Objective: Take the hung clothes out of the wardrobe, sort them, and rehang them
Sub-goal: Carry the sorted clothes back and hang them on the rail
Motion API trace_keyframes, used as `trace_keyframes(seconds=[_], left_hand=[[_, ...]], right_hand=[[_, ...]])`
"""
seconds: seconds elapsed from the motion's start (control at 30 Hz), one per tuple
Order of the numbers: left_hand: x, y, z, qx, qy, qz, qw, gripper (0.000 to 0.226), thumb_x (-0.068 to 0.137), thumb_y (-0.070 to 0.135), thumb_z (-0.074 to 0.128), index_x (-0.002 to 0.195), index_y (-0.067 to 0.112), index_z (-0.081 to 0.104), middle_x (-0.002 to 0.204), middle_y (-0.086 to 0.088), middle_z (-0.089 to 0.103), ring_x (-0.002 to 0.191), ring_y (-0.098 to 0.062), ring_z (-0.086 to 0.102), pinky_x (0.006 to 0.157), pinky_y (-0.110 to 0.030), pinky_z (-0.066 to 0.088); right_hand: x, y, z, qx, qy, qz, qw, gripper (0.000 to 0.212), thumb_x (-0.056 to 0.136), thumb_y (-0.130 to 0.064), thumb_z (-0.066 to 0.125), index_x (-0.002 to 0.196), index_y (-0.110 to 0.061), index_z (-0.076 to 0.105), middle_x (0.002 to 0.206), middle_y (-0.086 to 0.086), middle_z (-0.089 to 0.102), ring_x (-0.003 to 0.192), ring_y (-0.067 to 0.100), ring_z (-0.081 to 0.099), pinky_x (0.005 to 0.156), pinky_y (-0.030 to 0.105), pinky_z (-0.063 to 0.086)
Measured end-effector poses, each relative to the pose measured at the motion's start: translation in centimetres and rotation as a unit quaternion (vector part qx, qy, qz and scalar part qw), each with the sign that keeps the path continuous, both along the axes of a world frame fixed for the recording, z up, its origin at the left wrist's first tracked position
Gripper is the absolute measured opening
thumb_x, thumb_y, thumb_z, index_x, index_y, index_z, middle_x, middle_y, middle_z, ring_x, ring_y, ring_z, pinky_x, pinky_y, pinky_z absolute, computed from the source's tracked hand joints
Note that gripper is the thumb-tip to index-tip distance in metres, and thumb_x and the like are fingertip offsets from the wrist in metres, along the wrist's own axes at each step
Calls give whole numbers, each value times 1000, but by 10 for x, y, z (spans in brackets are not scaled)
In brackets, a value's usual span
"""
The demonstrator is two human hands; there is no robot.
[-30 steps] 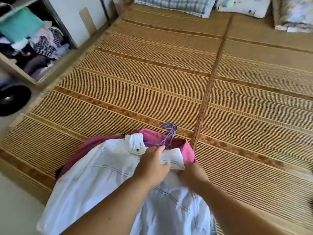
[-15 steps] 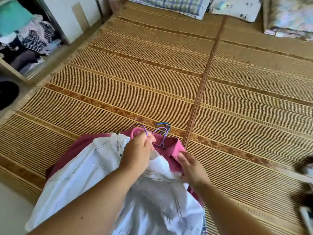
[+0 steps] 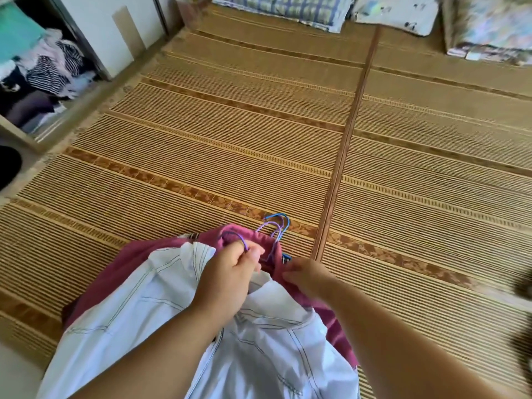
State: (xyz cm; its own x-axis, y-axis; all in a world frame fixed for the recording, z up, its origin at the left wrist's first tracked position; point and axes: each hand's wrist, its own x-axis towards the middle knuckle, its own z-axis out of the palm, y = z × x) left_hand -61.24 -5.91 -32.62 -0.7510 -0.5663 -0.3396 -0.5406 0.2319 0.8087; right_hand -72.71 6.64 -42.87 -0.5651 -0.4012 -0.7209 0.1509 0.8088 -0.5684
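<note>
Bamboo mat (image 3: pixel 288 133) is filling the head view, and at its near edge a white jacket (image 3: pixel 161 326) is lying on top of a pink garment (image 3: pixel 135 254). A person is leaning over the pile. The left hand (image 3: pixel 227 279) is pinching a purple hanger hook (image 3: pixel 244 241) at the jacket's collar, its grip curled round the wire. The right hand (image 3: pixel 306 276) is holding the pink garment's edge just beside it, its grip closed on the cloth. More blue and purple hooks (image 3: pixel 272 224) are poking out beyond the collar, onto the mat. At upper left the open wardrobe (image 3: pixel 83 47) is showing heaped clothes (image 3: pixel 51 70), and pillows (image 3: pixel 282 7) are lying along the far edge.
</note>
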Motion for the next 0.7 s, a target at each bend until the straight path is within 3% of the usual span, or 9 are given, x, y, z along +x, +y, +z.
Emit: trace_keyframes(seconds=[0.07, 0.13, 0.2, 0.27, 0.37, 0.43, 0.53, 0.63, 0.7], left_hand=[[-4, -1, 1, 9, -9, 3, 1000, 23, 94, 32, 51, 77, 38, 65, 74, 9, 68, 84, -8, 64, 74, -34, 51], [-6, -2, 1, 13, -15, -4, 1000, 22, 93, 34, 51, 77, 39, 66, 76, 8, 68, 85, -9, 64, 76, -37, 52], [-7, -2, 1, 7, -19, -13, 1000, 20, 92, 37, 50, 78, 38, 65, 79, 6, 68, 86, -11, 64, 79, -35, 51], [-7, -2, 0, -12, -28, -15, 999, 21, 94, 35, 50, 79, 39, 64, 86, 6, 68, 89, -12, 64, 77, -30, 47], [-11, 0, -1, -64, -19, -13, 998, 25, 97, 29, 46, 109, 34, 67, 114, 8, 66, 100, -5, 57, 79, -20, 37], [-16, 3, -1, -98, -19, -9, 995, 31, 98, 28, 45, 122, 23, 63, 117, 6, 65, 108, -11, 57, 79, -17, 32], [-22, 6, -3, -89, -14, 25, 996, 27, 98, 30, 46, 106, 15, 67, 98, -1, 70, 102, -24, 59, 77, -22, 31], [-22, 8, -5, -68, -31, 15, 997, 25, 96, 29, 47, 80, 19, 64, 72, 10, 65, 83, -20, 59, 70, -26, 31], [-17, 8, -7, -58, -36, 14, 998, 24, 95, 26, 48, 77, 24, 64, 70, 9, 65, 80, -16, 61, 68, -29, 38]], right_hand=[[0, 1, 4, -8, -10, -49, 999, 14, 90, -30, 57, 81, -20, 63, 67, -2, 59, 58, 11, 53, 51, 22, 38], [-3, 4, 6, -22, -27, -92, 995, 28, 88, -37, 60, 92, -10, 63, 75, 4, 65, 64, 15, 60, 56, 23, 42], [-2, 8, 10, -30, -33, -72, 996, 17, 85, -32, 67, 92, -16, 64, 84, 4, 68, 71, 15, 63, 62, 22, 46], [2, 13, 14, -50, 3, -45, 998, 6, 84, -19, 68, 80, -23, 65, 75, -4, 67, 64, 9, 60, 58, 17, 46], [13, 20, 36, -146, 21, -61, 987, 17, 83, -8, 65, 75, -22, 67, 68, -10, 67, 64, 7, 60, 64, 19, 49], [24, 23, 55, -180, 42, -6, 983, 22, 81, -5, 64, 79, -27, 67, 70, -11, 67, 64, 2, 59, 66, 22, 50], [44, 26, 74, -218, -31, 78, 972, 26, 77, -12, 61, 89, -33, 69, 75, -8, 67, 64, 0, 58, 62, 16, 47], [42, 28, 70, -233, -154, -28, 960, 27, 78, -25, 57, 100, -24, 73, 94, -3, 72, 84, 8, 63, 71, 20, 44], [26, 25, 43, -115, -25, -82, 990, 32, 91, -30, 52, 116, -13, 66, 115, 6, 67, 106, 19, 61, 78, 23, 43]])
